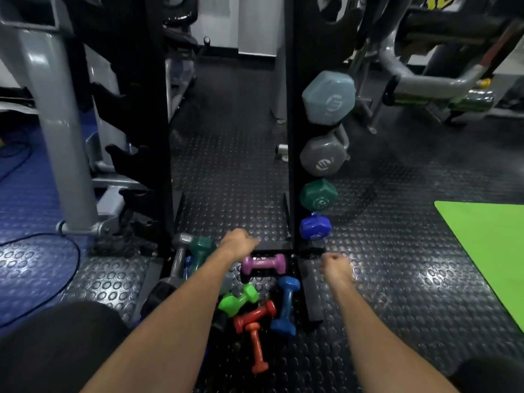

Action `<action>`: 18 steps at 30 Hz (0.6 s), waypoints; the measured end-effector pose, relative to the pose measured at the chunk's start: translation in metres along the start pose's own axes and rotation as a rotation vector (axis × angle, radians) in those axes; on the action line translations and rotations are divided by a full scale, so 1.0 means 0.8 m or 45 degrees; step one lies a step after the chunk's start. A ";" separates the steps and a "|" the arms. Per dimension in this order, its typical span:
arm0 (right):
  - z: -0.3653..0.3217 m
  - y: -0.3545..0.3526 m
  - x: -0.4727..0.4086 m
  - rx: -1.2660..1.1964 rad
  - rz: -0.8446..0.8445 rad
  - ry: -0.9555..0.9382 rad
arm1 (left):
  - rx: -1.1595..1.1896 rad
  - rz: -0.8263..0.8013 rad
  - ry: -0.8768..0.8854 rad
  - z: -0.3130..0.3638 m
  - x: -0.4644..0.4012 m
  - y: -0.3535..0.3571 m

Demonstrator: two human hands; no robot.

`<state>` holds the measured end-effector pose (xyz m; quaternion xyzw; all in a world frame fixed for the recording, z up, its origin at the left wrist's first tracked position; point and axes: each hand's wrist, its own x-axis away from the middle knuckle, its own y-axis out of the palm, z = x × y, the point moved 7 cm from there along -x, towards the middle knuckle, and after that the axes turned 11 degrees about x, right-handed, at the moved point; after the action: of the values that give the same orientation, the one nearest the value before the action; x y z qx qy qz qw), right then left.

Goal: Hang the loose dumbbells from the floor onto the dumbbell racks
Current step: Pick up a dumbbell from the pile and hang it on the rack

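Note:
Several loose dumbbells lie on the floor by the rack's foot: a purple one (263, 263), a blue one (286, 306), a bright green one (238, 299), a red one (255, 314), an orange one (256, 347), and a dark green one (201, 251) beside a grey one (180, 258). The right upright of the black rack (292, 137) carries a light blue (329, 97), a grey (323, 158), a green (319, 195) and a small blue dumbbell (314, 226). My left hand (238, 241) hovers over the purple dumbbell, fingers curled, holding nothing visible. My right hand (334, 266) is a loose empty fist by the rack's base.
A grey machine frame (56, 123) stands at the left, with a black cable (56, 251) on the blue floor. A green mat (487, 242) lies at the right. More gym machines (439, 66) stand at the back right. The left upright's hooks (127, 160) carry nothing.

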<state>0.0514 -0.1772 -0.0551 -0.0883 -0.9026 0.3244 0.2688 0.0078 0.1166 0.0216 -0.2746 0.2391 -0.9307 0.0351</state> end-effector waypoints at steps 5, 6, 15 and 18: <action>0.058 0.090 -0.007 0.394 -0.408 0.020 | -0.232 -0.220 -0.100 -0.050 -0.028 0.058; 0.067 0.104 -0.010 0.458 -0.448 0.015 | -0.245 -0.227 -0.116 -0.061 -0.035 0.068; 0.085 0.159 -0.024 0.604 -0.455 0.000 | -0.181 -0.278 -0.201 -0.138 -0.076 0.152; 0.094 0.177 -0.029 0.625 -0.481 0.027 | -0.108 -0.252 -0.189 -0.146 -0.087 0.163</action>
<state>0.0284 -0.1159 -0.2030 0.1453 -0.7948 0.4760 0.3472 -0.0037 0.0651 -0.1594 -0.3662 0.2470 -0.8957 -0.0509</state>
